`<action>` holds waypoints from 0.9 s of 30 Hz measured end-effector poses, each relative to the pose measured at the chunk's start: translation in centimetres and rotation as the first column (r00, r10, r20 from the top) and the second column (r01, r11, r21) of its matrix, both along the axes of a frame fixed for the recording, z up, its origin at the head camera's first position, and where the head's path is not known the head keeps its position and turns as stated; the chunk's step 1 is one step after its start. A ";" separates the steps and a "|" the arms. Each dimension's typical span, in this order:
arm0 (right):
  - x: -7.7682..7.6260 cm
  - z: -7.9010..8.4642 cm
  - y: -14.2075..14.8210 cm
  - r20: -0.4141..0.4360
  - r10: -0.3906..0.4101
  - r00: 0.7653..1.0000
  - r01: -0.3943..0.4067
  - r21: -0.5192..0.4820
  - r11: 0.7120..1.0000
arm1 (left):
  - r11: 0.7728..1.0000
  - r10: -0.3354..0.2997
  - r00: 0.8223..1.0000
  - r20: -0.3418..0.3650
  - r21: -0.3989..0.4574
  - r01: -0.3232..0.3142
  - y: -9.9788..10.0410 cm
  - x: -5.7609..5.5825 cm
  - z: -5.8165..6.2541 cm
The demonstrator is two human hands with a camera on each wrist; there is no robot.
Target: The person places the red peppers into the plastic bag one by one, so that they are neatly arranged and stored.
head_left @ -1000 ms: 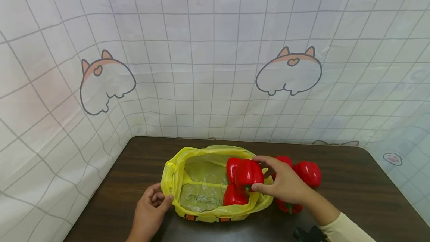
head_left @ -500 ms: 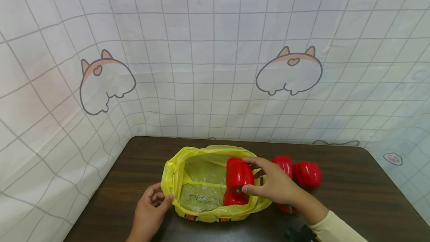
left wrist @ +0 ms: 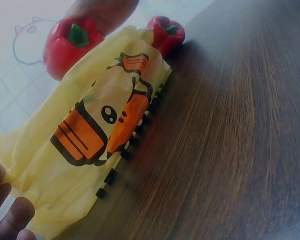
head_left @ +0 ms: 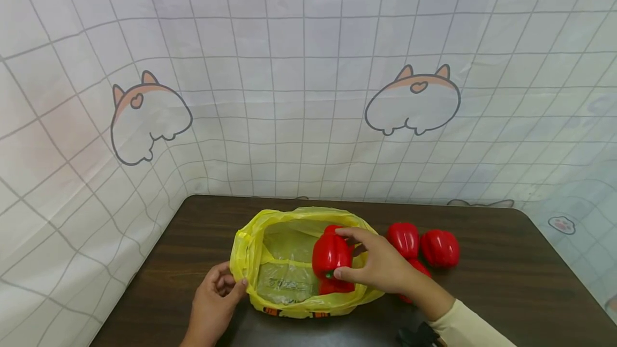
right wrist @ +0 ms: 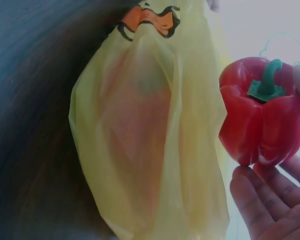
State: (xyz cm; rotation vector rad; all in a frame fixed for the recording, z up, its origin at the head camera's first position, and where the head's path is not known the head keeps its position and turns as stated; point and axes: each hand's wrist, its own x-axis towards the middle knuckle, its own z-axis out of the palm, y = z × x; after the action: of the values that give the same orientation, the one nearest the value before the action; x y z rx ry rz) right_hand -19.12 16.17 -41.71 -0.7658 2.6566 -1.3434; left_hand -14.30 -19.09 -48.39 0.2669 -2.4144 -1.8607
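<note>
A yellow plastic bag with an orange-and-black cartoon print lies mouth-up on the table. At its left rim, my left hand pinches the plastic between thumb and fingers. My right hand holds a red bell pepper by its sides over the right part of the bag's mouth, green stem toward me. Below it, other red peppers lie inside the bag, partly hidden by the held one. Their shapes show faintly through the bag wall in the right wrist view.
To the right of the bag are more red peppers: one at the far right, one beside it, and one partly behind my right forearm. A dark object sits by the right wrist. A white grid-patterned curtain surrounds the dark wooden table.
My right hand has moved left with the held pepper, farther over the bag's mouth. More of the peppers at the right now shows. The left hand keeps its hold on the rim.
</note>
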 end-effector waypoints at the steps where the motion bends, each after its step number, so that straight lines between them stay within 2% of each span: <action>1: 0.0 0.0 -0.2 0.003 -0.002 1.000 0.002 0.001 1.000 | 1.000 -0.001 1.000 -0.001 -0.001 0.001 0.0 0.0 0.0; 10: 0.0 -0.1 -1.4 0.023 0.007 1.000 -0.006 -0.034 0.999 | 1.000 0.000 1.000 -0.001 -0.008 0.000 0.0 0.0 0.1; 15: 0.0 -0.3 -2.1 -0.010 0.014 1.000 -0.014 -0.010 1.000 | 1.000 0.000 1.000 0.006 0.001 0.000 0.0 0.1 0.1; 27: -0.1 -1.1 -3.7 0.014 0.040 0.999 -0.040 0.005 0.999 | 1.000 -0.005 1.000 0.008 -0.003 0.005 0.0 0.1 0.1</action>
State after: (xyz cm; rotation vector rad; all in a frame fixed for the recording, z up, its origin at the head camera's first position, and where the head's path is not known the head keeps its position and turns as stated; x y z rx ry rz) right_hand -19.18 12.43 -42.77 -0.8014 2.6184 -1.3269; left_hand -14.17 -19.10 -48.27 0.2692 -2.4251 -1.8618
